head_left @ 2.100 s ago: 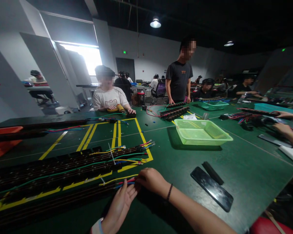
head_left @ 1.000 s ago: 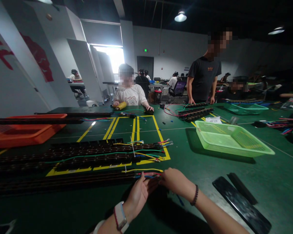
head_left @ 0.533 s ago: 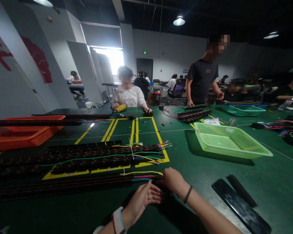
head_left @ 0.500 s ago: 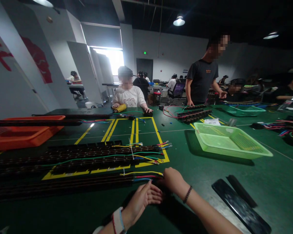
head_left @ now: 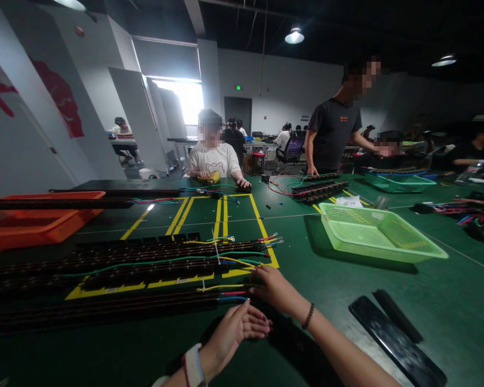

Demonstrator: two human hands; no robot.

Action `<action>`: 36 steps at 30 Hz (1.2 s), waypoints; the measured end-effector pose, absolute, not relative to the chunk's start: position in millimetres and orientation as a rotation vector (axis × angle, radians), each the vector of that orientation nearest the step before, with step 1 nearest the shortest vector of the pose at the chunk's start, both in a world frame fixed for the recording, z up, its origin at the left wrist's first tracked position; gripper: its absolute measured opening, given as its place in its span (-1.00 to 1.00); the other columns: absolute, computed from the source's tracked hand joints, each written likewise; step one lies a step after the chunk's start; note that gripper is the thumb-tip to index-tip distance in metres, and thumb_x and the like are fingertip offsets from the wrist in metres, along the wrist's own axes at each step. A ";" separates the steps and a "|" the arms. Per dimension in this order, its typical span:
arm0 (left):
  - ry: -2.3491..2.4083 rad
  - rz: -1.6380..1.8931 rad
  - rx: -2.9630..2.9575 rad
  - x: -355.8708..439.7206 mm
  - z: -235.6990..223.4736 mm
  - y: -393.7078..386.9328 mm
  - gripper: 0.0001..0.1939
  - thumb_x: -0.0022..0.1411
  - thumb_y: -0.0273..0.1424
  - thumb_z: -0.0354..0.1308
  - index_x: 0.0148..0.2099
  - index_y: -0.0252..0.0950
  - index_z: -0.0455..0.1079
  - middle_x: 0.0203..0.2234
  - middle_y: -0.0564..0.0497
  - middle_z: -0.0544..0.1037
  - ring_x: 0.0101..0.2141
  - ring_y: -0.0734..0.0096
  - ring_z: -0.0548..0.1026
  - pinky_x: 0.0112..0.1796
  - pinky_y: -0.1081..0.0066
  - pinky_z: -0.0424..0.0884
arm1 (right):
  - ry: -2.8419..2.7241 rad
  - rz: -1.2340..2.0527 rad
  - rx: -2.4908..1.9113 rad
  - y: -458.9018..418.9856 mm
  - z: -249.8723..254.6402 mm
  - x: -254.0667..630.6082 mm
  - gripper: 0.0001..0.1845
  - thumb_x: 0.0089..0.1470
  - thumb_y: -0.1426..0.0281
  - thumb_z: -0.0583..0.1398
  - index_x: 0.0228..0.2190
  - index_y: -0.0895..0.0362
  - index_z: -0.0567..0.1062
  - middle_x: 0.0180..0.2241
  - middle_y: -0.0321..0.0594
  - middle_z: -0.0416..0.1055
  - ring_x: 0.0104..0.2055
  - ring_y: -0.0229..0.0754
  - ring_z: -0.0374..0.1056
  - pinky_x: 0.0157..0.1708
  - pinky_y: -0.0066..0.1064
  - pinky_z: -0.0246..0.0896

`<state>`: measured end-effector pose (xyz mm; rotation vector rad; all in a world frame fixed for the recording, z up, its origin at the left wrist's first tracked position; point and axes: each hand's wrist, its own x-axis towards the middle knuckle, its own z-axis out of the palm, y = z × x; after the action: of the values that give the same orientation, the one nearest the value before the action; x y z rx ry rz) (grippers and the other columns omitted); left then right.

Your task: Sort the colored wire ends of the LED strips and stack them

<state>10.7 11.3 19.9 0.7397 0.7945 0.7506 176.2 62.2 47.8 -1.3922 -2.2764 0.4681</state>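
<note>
Near the front of the table, my right hand (head_left: pixel 272 287) is curled over the free ends of a yellow wire (head_left: pixel 229 288) and a red wire (head_left: pixel 232 293); the fingertips are partly hidden. A blue wire (head_left: pixel 236 299) ends close to my left thumb. These wires come out of a long dark strip bundle (head_left: pixel 105 309) stretching off to the left. Just below the wire ends, my left hand (head_left: pixel 242 325) is open, palm turned inward and fingers extended. A tiny reddish bit shows at its fingertips, too small to make out.
More strip bundles (head_left: pixel 145 260) with coloured wires lie beyond, over yellow tape. A light green basket (head_left: pixel 383 236) stands right of centre, an orange basket (head_left: pixel 64 231) at left. A phone (head_left: pixel 395 338) lies at the right beside a black strip (head_left: pixel 397 314). Co-workers are across the table.
My right hand has shifted left and slightly up along the wires, now covering their ends. My left hand stays almost still. Across the table, a person's yellow tool has turned.
</note>
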 end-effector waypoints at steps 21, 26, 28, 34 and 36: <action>0.701 0.760 0.689 6.8 14.7 14.0 -0.62 0.18 -0.17 0.10 -0.28 -0.46 0.44 -0.33 -0.29 0.59 -0.29 0.15 0.56 -0.18 0.23 0.39 | -2.202 0.811 -1.382 65.5 11.2 158.3 -0.84 -0.02 0.43 0.19 -0.48 0.24 0.57 -0.58 -0.30 0.44 -0.57 -0.36 0.18 -0.54 -0.55 -0.01; 0.693 0.736 0.644 6.2 10.6 15.9 -0.64 0.21 -0.16 0.07 -0.30 -0.42 0.41 -0.35 -0.24 0.58 -0.30 0.17 0.56 -0.16 0.21 0.38 | -2.323 0.478 -1.394 61.1 22.8 154.4 -0.87 0.00 0.45 0.20 -0.45 0.18 0.58 -0.51 -0.26 0.49 -0.47 -0.30 0.26 -0.39 -0.50 0.08; 0.671 0.727 0.597 5.7 10.6 16.7 -0.64 0.24 -0.15 0.04 -0.25 -0.40 0.41 -0.31 -0.22 0.58 -0.27 0.19 0.56 -0.13 0.20 0.37 | -2.389 0.289 -1.374 58.5 29.3 152.1 -0.87 0.02 0.43 0.20 -0.48 0.15 0.56 -0.50 -0.26 0.49 -0.42 -0.26 0.28 -0.30 -0.45 0.11; 0.663 0.869 0.350 7.3 11.5 20.5 -0.80 0.23 -0.31 0.10 -0.22 -0.34 0.42 -0.32 -0.09 0.58 -0.26 0.31 0.52 -0.13 0.29 0.38 | -2.613 -0.141 -1.200 49.5 33.8 146.6 -0.85 0.11 0.40 0.18 -0.48 0.13 0.47 -0.50 -0.26 0.42 -0.37 -0.18 0.23 -0.23 -0.33 0.11; 0.718 0.958 0.277 8.7 9.2 22.8 -0.91 0.21 -0.43 0.13 -0.31 -0.35 0.42 -0.40 -0.05 0.56 -0.34 0.39 0.51 -0.18 0.35 0.39 | -2.673 -0.244 -1.152 46.4 30.3 144.7 -0.90 0.11 0.42 0.17 -0.43 0.15 0.46 -0.48 -0.24 0.41 -0.37 -0.16 0.21 -0.31 -0.33 0.10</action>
<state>8.7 22.8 9.2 0.2774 0.7184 0.9580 144.7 46.4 30.3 -1.1516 -2.6727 -0.2440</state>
